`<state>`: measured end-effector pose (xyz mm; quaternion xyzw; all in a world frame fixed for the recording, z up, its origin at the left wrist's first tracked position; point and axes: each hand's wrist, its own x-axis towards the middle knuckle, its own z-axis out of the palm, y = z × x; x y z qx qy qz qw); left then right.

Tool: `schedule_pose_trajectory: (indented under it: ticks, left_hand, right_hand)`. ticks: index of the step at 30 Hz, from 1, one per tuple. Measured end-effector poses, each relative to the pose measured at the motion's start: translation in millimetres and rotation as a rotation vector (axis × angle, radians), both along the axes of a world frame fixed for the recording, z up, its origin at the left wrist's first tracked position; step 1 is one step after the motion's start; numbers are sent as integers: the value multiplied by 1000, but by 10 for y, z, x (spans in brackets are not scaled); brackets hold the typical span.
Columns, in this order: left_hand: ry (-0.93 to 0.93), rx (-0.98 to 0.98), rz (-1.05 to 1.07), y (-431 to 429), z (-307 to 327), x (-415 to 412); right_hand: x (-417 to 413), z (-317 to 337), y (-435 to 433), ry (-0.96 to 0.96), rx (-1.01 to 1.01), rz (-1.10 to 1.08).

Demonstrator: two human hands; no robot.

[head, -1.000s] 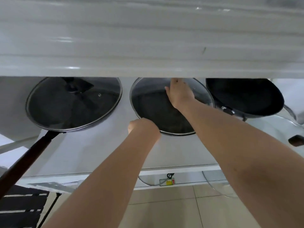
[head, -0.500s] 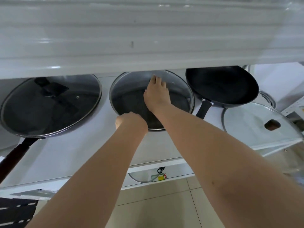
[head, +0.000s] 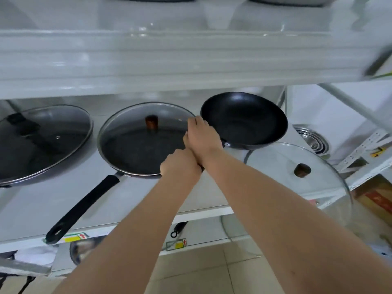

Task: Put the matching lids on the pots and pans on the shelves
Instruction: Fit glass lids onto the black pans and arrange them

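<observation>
A black frying pan [head: 118, 151] with a long black handle [head: 84, 204] sits mid-shelf under a glass lid [head: 135, 115] with a brown knob [head: 151, 122]. My right hand [head: 201, 136] curls over the lid's right rim, close against an uncovered black wok [head: 244, 119]. My left hand [head: 180, 164] is a closed fist at the pan's front right rim. A dark bit of the wok's handle shows beside the fist. A large glass lid [head: 275, 166] with a brown knob lies to the right of the wok.
A lidded black pan [head: 42, 141] stands at the left. Nested steel bowls [head: 311, 139] sit behind the loose lid. The upper shelf's edge [head: 191, 60] hangs low above the pans. A lower shelf holds more cookware [head: 84, 251]. A cardboard box [head: 377, 198] stands at the right.
My right hand slid from the lid's middle to its right rim, uncovering the knob. My left fist moved right toward the wok. The view shifted, showing the pan's handle.
</observation>
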<state>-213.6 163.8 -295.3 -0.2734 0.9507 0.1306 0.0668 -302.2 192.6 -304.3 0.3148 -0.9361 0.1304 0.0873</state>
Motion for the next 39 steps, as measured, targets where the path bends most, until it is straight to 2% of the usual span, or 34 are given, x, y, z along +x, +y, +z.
schedule_pose_trajectory:
  ticks: [3,5,9,17,21,28,34,39]
  left_hand:
    - [21,15,72,457,-157,-254]
    - [-28,-27,162,632,-217,-355]
    - [-86,-277,158,739,-374,-480]
    - [141,-380,283,845,-788,-696]
    - [203,-416,255,863,-864,-823]
    - [218,-497,259,892,-964,-882]
    - [58,-617,135,900,-904,-856]
    - [-7,-573,103,905,-851,-821]
  right_hand:
    - [-135,-4,618,74,53,2]
    - [-188,-48,1018,79,75,7]
    - [-320,-211,1668,58,106,-13]
    - [-759,-595,2656,56,345,-144]
    - [-912,-813,2913,11,416,-285]
    - [-919,-1045,3091,50,258,-261]
    - [-931,-1001,3146,-189,15,-258]
    - [-765,-1035,3275,-179,-58,-219]
